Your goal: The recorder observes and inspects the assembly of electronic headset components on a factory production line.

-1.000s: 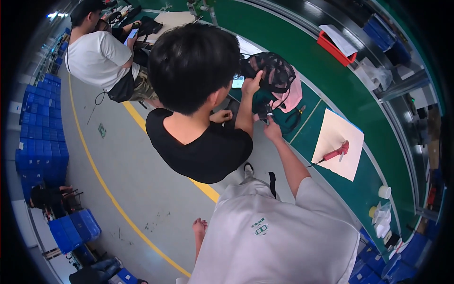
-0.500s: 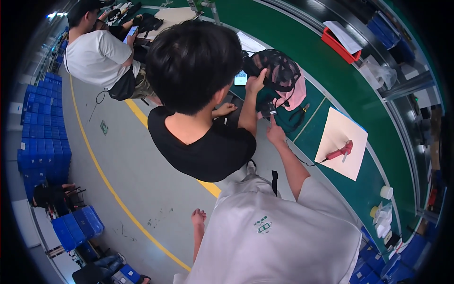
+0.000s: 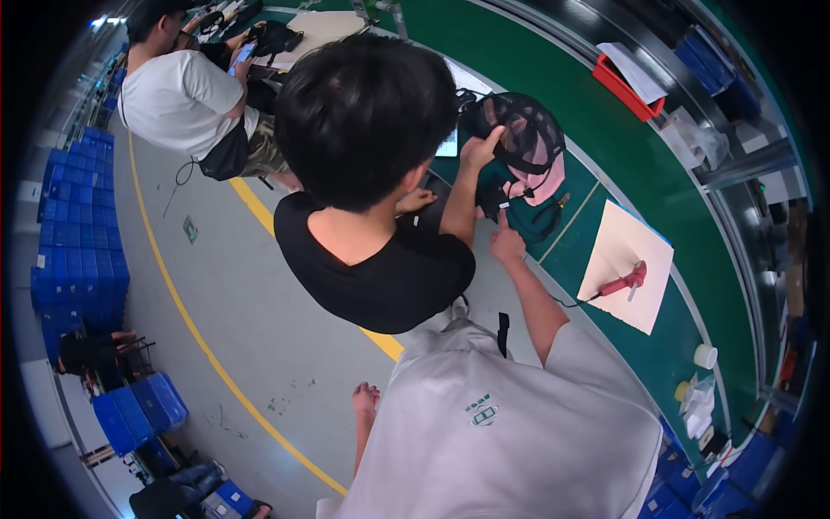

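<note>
Pointing right hand (image 3: 506, 245) with index finger extended onto green bag (image 3: 510, 203) on table (image 3: 657, 173), other fingers clenched, co-worker's hand (image 3: 478, 149) gripping black mesh cap (image 3: 523, 130) just above bag, red tool (image 3: 624, 281) on white sheet (image 3: 627, 251) right of bag, left hand not visible.

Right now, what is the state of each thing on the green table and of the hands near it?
bag, lying on the green table, co-worker's hand on its mesh.
right hand, index finger out, at the bag's dark green part.
red tool, lying on the white sheet, untouched.
red tray, holds papers.
</note>
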{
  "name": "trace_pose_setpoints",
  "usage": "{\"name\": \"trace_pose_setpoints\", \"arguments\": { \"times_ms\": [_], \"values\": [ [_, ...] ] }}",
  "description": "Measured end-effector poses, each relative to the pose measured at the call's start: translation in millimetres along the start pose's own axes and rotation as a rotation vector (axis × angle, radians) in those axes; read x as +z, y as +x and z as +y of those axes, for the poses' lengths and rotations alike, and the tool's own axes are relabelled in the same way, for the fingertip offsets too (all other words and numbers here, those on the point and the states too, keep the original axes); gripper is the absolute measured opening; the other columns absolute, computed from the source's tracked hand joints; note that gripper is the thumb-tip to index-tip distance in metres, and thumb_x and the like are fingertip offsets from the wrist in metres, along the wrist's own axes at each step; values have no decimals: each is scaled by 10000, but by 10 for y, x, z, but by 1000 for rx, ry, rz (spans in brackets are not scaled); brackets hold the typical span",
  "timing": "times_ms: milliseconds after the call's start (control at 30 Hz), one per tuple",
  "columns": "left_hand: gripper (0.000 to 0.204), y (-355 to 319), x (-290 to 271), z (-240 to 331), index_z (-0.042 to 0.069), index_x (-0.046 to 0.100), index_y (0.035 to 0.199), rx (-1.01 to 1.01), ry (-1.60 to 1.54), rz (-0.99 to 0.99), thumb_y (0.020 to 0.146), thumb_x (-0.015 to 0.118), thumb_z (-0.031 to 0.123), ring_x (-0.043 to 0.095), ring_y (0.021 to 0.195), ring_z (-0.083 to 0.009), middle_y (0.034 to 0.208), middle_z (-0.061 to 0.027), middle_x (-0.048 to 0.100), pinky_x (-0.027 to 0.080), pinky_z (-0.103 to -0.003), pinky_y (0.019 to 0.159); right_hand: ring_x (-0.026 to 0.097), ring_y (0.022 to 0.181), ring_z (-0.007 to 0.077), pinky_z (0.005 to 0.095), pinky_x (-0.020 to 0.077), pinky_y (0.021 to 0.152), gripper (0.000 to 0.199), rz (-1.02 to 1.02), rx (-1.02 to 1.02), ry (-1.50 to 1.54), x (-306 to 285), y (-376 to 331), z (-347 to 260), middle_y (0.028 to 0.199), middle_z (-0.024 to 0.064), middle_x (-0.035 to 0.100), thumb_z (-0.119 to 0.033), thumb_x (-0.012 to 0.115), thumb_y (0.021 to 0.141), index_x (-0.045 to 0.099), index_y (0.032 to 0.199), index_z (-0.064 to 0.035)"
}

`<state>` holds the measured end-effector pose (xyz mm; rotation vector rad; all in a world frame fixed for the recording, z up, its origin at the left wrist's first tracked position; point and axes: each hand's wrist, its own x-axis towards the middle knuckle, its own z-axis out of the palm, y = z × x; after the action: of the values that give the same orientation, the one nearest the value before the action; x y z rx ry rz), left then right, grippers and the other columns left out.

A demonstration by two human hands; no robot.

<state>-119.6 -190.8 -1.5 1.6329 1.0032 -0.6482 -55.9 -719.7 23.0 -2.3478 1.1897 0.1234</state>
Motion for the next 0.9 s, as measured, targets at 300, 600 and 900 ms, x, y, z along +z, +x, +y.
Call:
{"name": "trace_pose_setpoints", "arguments": {
  "times_ms": [300, 600, 900],
  "values": [
    [147, 227, -203, 90, 29, 492, 886, 53, 114, -109, 864, 455, 169, 454, 451, -114, 633, -47, 504, 365, -241, 393, 594, 893, 374, 456, 463, 805, 642, -58, 48, -119, -103, 204, -62, 974, 240, 598, -210, 481, 788, 228, 1378, -213],
    [179, 1374, -1007, 353, 22, 473, 960, -51, -94, -266, 857, 465, 169, 472, 490, -131, 678, -67, 512, 371, -246, 398, 557, 1002, 355, 422, 436, 817, 508, 407, -47, 500, 924, -133, 1287, 1070, 216, 579, -335, 533, 805, 431, 1242, -97],
    [251, 2010, -2785, 459, -26, 479, 1039, -87, -135, -20, 829, 482, 111, 447, 475, -122, 626, -58, 487, 341, -227, 372, 624, 780, 274, 394, 494, 702, 206, -971, -271, -524, 2661, -2378, -472, 841, 121, 646, -167, 525, 699, 665, 821, -77]
  ]
}}
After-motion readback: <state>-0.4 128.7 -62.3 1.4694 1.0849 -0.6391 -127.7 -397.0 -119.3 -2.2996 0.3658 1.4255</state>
